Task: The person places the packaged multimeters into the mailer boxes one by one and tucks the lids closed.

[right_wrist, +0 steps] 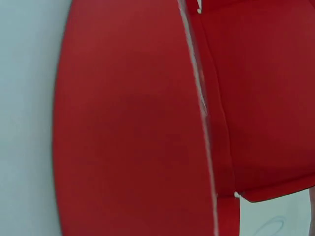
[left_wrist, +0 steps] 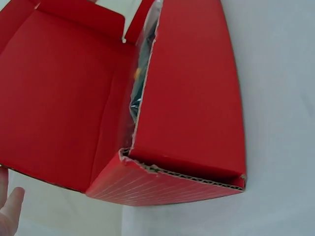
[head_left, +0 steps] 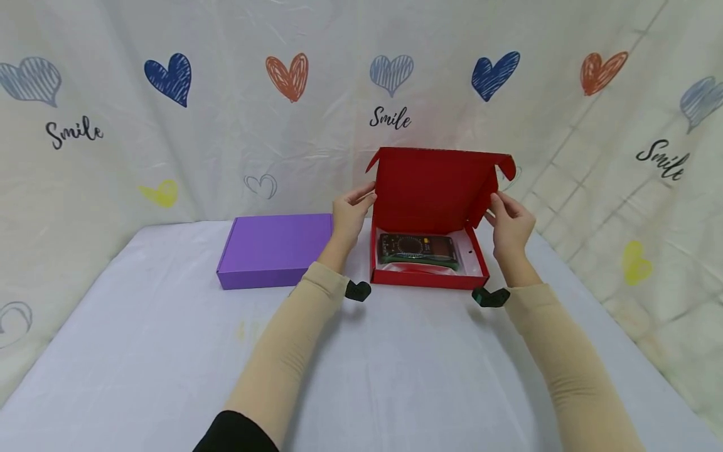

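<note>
A red cardboard box (head_left: pixel 428 280) stands with its lid (head_left: pixel 432 188) raised, tilted back. Inside lies a black digital multimeter (head_left: pixel 418 247) with a round dial, wrapped in clear plastic. At the lid's left edge, my left hand (head_left: pixel 351 213) touches it with nearly straight fingers; the fingertips (left_wrist: pixel 14 202) show at the lower left of the left wrist view, the thumb apart from the card. My right hand (head_left: pixel 511 223) pinches the lid's right side flap between thumb and fingers. The right wrist view shows mainly the box's front wall (right_wrist: pixel 133 123), with that hand almost wholly out of frame.
A closed purple box (head_left: pixel 277 248) lies left of the red one, close to my left forearm. Both stand toward the back of a table with a white cloth (head_left: pixel 407 370). Behind hangs a pale curtain (head_left: pixel 333 138) printed with hearts and words.
</note>
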Available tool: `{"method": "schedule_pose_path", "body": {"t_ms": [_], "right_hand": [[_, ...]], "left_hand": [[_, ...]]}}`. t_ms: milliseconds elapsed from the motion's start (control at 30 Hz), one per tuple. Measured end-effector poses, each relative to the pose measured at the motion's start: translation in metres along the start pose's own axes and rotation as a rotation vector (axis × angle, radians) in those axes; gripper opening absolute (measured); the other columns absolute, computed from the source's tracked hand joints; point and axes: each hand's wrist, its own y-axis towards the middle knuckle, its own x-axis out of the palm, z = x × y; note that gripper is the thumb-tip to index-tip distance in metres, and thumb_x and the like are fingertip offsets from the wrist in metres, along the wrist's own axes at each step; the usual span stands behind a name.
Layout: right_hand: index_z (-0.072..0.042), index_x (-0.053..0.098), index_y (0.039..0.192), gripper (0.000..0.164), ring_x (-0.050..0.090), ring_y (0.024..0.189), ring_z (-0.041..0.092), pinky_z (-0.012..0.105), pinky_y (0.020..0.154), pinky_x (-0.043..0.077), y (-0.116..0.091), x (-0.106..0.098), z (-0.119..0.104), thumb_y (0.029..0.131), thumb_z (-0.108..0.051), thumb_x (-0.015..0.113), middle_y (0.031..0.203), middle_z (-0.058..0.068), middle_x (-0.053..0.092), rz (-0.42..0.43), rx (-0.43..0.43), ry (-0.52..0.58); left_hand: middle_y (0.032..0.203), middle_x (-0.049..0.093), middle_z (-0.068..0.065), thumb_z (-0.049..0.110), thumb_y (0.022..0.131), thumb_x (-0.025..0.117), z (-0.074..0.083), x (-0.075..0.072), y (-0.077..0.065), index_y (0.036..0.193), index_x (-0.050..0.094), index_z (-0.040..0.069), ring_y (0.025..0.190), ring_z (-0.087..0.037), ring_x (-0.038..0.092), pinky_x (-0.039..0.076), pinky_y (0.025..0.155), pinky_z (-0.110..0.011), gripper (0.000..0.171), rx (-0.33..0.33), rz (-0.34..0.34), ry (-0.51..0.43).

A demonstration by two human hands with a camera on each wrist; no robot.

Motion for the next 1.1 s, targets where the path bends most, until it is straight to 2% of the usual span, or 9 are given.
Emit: {"method": "schedule_pose_path", "body": {"t_ms": [200,400,600,700,833,1100], "right_hand": [[0.006,0.071,0.122,0.030,0.071,0.095,0.017,0.030,0.085,0.056,-0.007,0.002,0.002,0.096,-0.008,0.072,0.101,0.007,0.073,0.010,-0.003,0.041],[0.007,0.073,0.115,0.024,0.071,0.091,0.018,0.029,0.084,0.056,-0.014,0.000,0.005,0.094,-0.005,0.073,0.095,0.007,0.072,-0.005,-0.023,0.080],[0.001,0.077,0.108,0.015,0.072,0.093,0.019,0.033,0.087,0.054,-0.020,-0.003,0.009,0.094,-0.004,0.073,0.100,0.009,0.073,-0.049,-0.005,0.164],[0.001,0.076,0.111,0.017,0.073,0.097,0.019,0.034,0.090,0.053,-0.022,-0.005,0.009,0.096,-0.007,0.072,0.105,0.010,0.073,-0.065,0.016,0.177],[0.002,0.075,0.114,0.022,0.072,0.102,0.020,0.035,0.091,0.052,-0.024,-0.009,0.009,0.097,-0.012,0.072,0.109,0.010,0.074,-0.073,0.061,0.171],[0.006,0.075,0.111,0.021,0.074,0.095,0.022,0.035,0.088,0.054,-0.024,-0.022,0.012,0.097,-0.010,0.072,0.101,0.013,0.075,-0.083,0.062,0.208]], "left_hand": [[0.126,0.070,-0.018,0.002,0.099,0.065,-0.004,0.000,-0.003,0.128,0.070,-0.002,0.116,-0.028,0.067,0.053,0.099,-0.038,0.030,0.000,-0.025,0.013],[0.126,0.068,-0.021,-0.002,0.099,0.062,-0.009,-0.004,-0.009,0.130,0.068,-0.004,0.118,-0.030,0.066,0.052,0.102,-0.037,0.031,-0.026,-0.061,0.012],[0.128,0.067,-0.022,-0.001,0.099,0.061,-0.009,-0.011,-0.015,0.132,0.067,-0.003,0.120,-0.033,0.064,0.046,0.107,-0.050,0.034,-0.075,-0.093,0.029],[0.131,0.066,-0.022,0.000,0.099,0.060,-0.008,-0.012,-0.016,0.134,0.065,-0.003,0.123,-0.034,0.063,0.043,0.109,-0.054,0.035,-0.083,-0.116,0.019],[0.134,0.065,-0.021,-0.001,0.100,0.059,-0.009,-0.014,-0.018,0.134,0.065,-0.003,0.123,-0.033,0.062,0.043,0.109,-0.053,0.035,-0.087,-0.140,0.030],[0.138,0.063,-0.019,0.001,0.102,0.054,-0.007,-0.017,-0.025,0.136,0.064,-0.002,0.129,-0.032,0.057,0.041,0.111,-0.054,0.036,-0.103,-0.195,0.061]]}}
